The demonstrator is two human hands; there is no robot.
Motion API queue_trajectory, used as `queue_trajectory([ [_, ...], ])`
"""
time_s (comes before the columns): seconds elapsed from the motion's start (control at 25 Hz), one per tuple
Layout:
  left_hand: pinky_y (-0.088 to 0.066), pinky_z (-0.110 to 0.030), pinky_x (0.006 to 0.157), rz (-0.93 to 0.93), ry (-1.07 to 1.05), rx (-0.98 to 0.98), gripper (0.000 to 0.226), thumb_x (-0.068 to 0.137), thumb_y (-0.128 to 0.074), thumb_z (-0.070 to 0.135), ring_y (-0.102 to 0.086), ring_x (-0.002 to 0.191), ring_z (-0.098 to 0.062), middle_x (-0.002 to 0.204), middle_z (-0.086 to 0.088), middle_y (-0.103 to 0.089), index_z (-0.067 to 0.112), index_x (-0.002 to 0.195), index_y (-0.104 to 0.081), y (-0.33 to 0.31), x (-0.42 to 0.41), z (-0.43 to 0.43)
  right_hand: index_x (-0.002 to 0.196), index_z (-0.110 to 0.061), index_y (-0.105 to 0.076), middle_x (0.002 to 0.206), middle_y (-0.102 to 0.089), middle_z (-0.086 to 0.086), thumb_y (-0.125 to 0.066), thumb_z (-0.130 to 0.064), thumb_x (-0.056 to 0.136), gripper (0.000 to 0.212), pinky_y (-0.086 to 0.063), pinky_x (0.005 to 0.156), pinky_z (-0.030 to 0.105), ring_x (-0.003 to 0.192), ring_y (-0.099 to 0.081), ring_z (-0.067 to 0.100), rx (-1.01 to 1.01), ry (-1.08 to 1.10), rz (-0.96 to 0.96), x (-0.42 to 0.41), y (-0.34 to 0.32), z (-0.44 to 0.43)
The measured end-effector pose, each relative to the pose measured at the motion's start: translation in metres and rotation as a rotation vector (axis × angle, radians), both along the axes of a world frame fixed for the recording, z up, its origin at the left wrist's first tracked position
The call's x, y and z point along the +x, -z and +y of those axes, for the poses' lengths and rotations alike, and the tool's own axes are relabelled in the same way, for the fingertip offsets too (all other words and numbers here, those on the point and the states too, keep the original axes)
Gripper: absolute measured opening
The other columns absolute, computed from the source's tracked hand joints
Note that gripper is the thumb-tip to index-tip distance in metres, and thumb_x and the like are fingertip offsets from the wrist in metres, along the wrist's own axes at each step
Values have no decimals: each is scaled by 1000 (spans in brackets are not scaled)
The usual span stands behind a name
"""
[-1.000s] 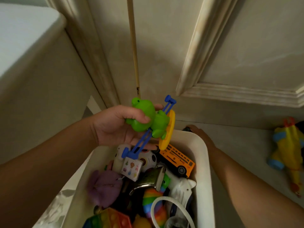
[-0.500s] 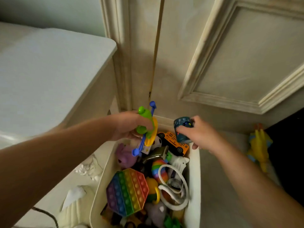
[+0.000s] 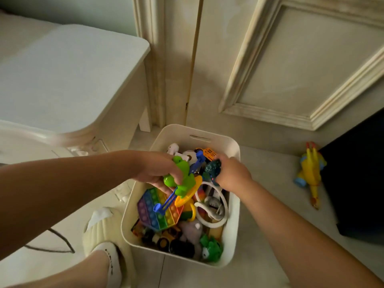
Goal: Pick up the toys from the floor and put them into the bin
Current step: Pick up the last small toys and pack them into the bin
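A white bin (image 3: 233, 229) stands on the floor, filled with several toys, among them a rainbow pop toy (image 3: 153, 213) and an orange bus (image 3: 208, 152). My left hand (image 3: 155, 170) is over the bin and grips a green frog toy (image 3: 182, 181) with blue rods and a yellow disc. My right hand (image 3: 231, 173) holds a small dark teal toy (image 3: 212, 168) just above the bin's contents. A yellow rubber chicken (image 3: 310, 169) lies on the floor to the right of the bin.
A white cabinet or table (image 3: 68, 80) stands at the left, panelled doors (image 3: 291, 69) behind the bin. A dark object (image 3: 359, 179) sits at the right. My foot in a cream slipper (image 3: 106, 242) is left of the bin, beside a black cable (image 3: 60, 240).
Both hands have come down over the bin with their toys. The view has pulled back, so the whole bin shows.
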State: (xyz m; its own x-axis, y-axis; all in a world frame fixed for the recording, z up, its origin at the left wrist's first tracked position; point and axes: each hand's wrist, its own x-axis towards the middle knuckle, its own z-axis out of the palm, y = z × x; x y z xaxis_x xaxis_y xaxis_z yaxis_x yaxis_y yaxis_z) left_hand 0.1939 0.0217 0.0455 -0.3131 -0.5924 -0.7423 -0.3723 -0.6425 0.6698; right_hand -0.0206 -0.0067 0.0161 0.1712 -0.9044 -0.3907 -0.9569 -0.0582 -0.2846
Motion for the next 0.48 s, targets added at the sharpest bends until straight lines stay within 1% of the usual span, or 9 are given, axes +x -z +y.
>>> queue_trajectory([
  [0.08,-61,-34,70,-7,-10,-22,22,82,-59,-6,-72,76,-21,84,-8,-75,5,101,-65,-4,0,-6,110,-33,-49,93,-59,-5,-64,-19,73,43,-46,61,28,76,-62,21,52,-14,-60,-7,-17,4],
  [0.12,-61,-35,72,-12,-16,-33,25,82,-59,-6,-72,79,-23,88,-11,-75,3,105,-64,-5,2,-10,101,-34,-50,83,-57,-7,-62,-21,72,34,-44,55,26,65,-58,16,76,-48,-53,-10,-23,8],
  [0.16,-61,-36,73,-21,-20,-41,28,82,-58,-7,-71,81,-25,94,-14,-73,2,108,-63,-5,4,-11,95,-35,-51,79,-57,-7,-61,-22,72,29,-43,52,26,59,-55,13,103,-78,-39,-13,-25,15],
  [0.2,-61,-36,74,-36,-22,-46,30,82,-58,-7,-71,82,-26,98,-16,-72,1,111,-62,-5,7,-13,98,-37,-52,79,-58,-6,-60,-23,73,29,-43,52,26,58,-55,11,128,-107,-31,-15,-23,23],
  [0.24,-61,-36,74,-51,-22,-45,30,82,-58,-6,-70,83,-27,99,-17,-71,1,111,-61,-4,9,-13,108,-38,-51,83,-58,-5,-59,-24,75,36,-42,54,27,62,-56,13,150,-137,-24,-17,-21,33],
  [0.32,-61,-35,72,-64,-9,-27,26,82,-59,-6,-71,82,-26,94,-14,-73,3,106,-62,-2,10,-10,134,-35,-40,104,-57,1,-58,-24,81,57,-41,63,29,83,-60,21,141,-143,-6,-20,-11,49],
  [0.36,-61,-35,70,-60,10,-13,24,82,-59,-6,-72,80,-25,89,-12,-74,4,104,-63,-2,9,-9,138,-32,-37,111,-55,4,-57,-25,82,60,-42,67,29,92,-60,25,108,-113,-11,-20,-6,55],
  [0.4,-61,-34,69,-54,34,2,23,82,-59,-5,-73,79,-24,85,-11,-76,5,102,-63,-2,7,-8,135,-28,-40,108,-55,4,-56,-25,83,54,-42,67,30,92,-59,26,66,-68,-41,-18,-1,59],
  [0.48,-61,-35,71,-36,86,41,21,83,-58,-6,-73,79,-23,85,-10,-77,5,100,-65,-2,3,-4,111,-21,-47,85,-56,0,-55,-25,82,30,-41,57,31,73,-57,23,34,76,-177,-11,6,63],
])
